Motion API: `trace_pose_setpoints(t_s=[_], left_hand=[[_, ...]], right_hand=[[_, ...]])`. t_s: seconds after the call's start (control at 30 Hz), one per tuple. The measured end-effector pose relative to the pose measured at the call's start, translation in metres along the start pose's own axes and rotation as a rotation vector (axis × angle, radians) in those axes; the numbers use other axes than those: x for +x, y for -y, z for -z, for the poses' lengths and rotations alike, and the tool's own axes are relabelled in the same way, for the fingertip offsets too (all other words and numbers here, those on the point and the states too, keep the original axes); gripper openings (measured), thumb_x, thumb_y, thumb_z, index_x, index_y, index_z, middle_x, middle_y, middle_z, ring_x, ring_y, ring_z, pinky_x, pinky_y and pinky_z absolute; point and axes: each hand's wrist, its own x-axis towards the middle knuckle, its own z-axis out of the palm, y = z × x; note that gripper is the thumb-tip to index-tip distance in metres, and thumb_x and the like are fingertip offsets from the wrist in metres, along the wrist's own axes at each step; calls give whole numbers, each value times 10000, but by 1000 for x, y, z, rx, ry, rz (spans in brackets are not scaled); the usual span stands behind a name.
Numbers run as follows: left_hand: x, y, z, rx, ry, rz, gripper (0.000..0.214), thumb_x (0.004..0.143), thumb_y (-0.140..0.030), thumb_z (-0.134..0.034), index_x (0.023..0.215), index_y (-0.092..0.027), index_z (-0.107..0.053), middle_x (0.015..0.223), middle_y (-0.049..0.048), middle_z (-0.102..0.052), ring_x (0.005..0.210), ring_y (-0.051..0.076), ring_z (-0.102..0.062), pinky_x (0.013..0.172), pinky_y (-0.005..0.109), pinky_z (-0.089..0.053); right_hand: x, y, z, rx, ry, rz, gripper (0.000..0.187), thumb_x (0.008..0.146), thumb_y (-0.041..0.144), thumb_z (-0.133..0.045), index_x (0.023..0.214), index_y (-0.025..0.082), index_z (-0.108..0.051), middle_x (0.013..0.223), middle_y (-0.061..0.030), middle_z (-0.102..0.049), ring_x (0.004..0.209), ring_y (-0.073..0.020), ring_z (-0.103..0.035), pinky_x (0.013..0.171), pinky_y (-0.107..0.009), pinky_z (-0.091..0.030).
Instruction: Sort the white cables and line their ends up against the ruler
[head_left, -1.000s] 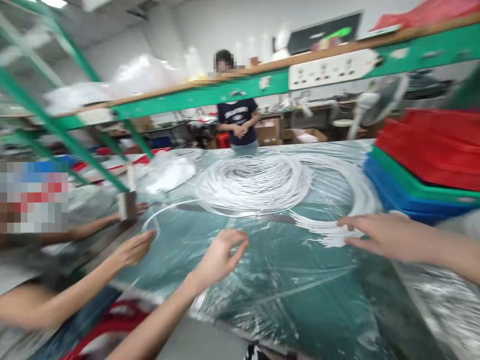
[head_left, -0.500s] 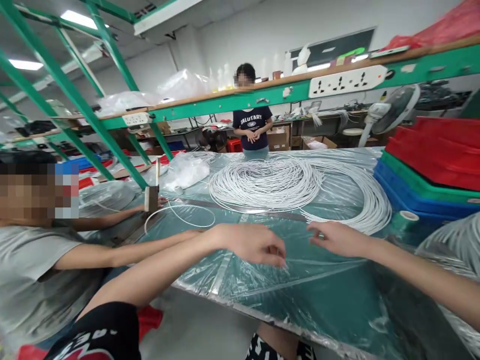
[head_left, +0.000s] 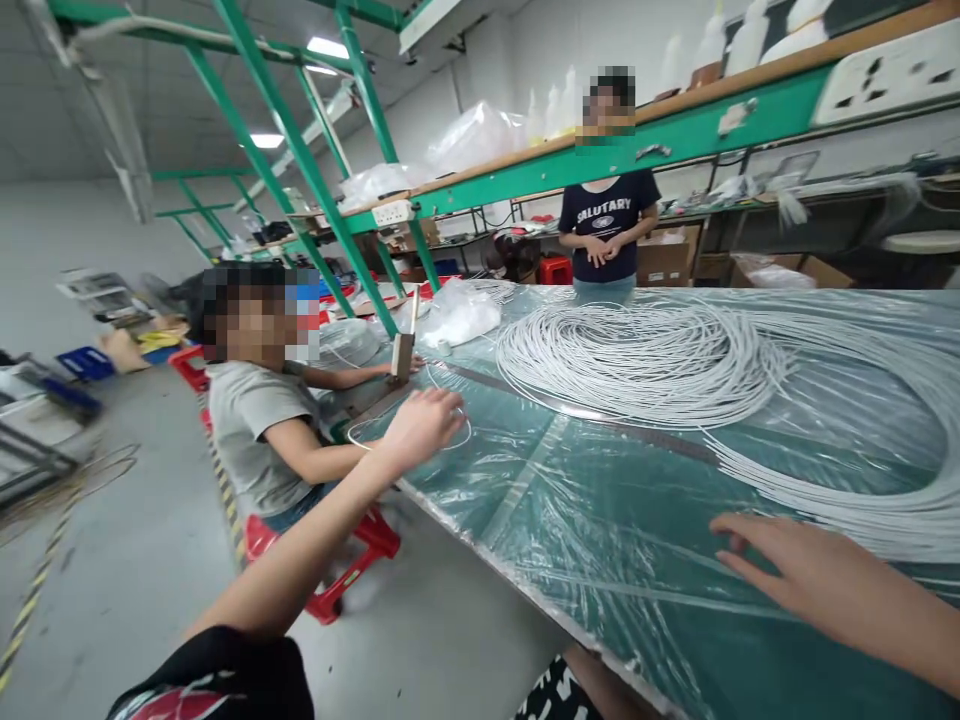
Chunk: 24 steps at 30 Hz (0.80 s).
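Where the plastic-covered green table (head_left: 600,520) spreads ahead, a great coil of white cord (head_left: 645,360) heaped at mid-table, outer loops sweeping off rightward, one thin loose loop (head_left: 450,440) trailing to the near left edge beside a small wooden block (head_left: 403,355). Seated co-worker (head_left: 255,420) at the left edge, another person (head_left: 607,225) standing at the far end. Left hand (head_left: 424,425) loosely curled at that thin loop, grasp not discernible; right hand (head_left: 810,580) open, fingers spread, flat above the plastic just short of the outer loops.
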Motion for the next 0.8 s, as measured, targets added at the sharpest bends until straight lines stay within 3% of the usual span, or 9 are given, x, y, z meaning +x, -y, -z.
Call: trace_pose_setpoints(t_s=[0.07,0.13,0.2,0.27,0.4,0.5,0.6,0.7,0.8], left_hand=[[-3,35,-13,104,-8,144,350,948,-425,-444,1048,-161,-651,1045,146,-692,1026,293,-640,898,389,-465],[-15,59,-17,114,136,192,405,932,-499,-453,1051,-169,-654,1045,141,-700,1005,304,-654,864,381,-474],[-34,69,-13,85,212,184,449,926,-547,-439,1056,-175,-654,1044,135,-704,996,304,-659,850,376,-478],[-56,64,-7,16,143,141,458,940,-554,-404,1084,-188,-640,1074,120,-699,1022,286,-649,871,369,-472],[-101,28,-18,-212,-219,164,386,936,-543,-439,908,-208,-630,941,64,-692,911,223,-631,834,324,-461],[-131,-11,-59,-530,-382,485,489,921,-592,-415,626,-210,-490,597,4,-542,602,159,-523,611,275,-419],[-152,-49,-114,-891,-224,715,571,861,-708,-392,594,-210,-475,557,1,-516,551,154,-501,546,271,-406],[-162,-79,-156,-1049,-41,710,536,798,-716,-501,778,-191,-602,744,40,-647,720,197,-613,649,295,-479],[-164,-98,-172,-1132,107,669,561,699,-708,-629,889,-181,-641,870,71,-685,810,223,-642,681,314,-506]], right_hand=[[-1,-12,-4,66,63,-59,474,894,514,-368,1197,292,-656,1099,-94,-719,863,-307,-708,669,-396,-573],[-3,-26,-13,100,35,-86,448,874,529,-392,1204,342,-630,1086,-80,-718,922,-323,-695,734,-428,-571],[-7,-38,-24,130,2,-89,379,864,512,-438,1171,388,-622,1054,-62,-722,963,-325,-683,785,-440,-560],[-10,-41,-29,148,7,-93,342,872,518,-450,1141,405,-627,1052,-55,-721,977,-321,-676,793,-444,-554],[-1,-3,-16,179,169,-64,424,908,577,-396,1156,356,-660,1135,-83,-700,985,-314,-674,730,-410,-567],[28,55,-10,168,204,24,481,949,510,-382,1332,296,-581,1232,-105,-661,1044,-298,-662,729,-372,-568],[71,115,-29,-5,55,238,496,951,338,-445,1432,222,-480,1399,-133,-543,1232,-300,-551,917,-407,-511],[108,161,-62,-187,-26,555,480,893,219,-545,1368,158,-515,1380,-159,-530,1293,-310,-465,996,-435,-441],[123,186,-90,-240,14,804,360,889,248,-582,1229,132,-588,1275,-158,-584,1236,-300,-490,961,-419,-444]])
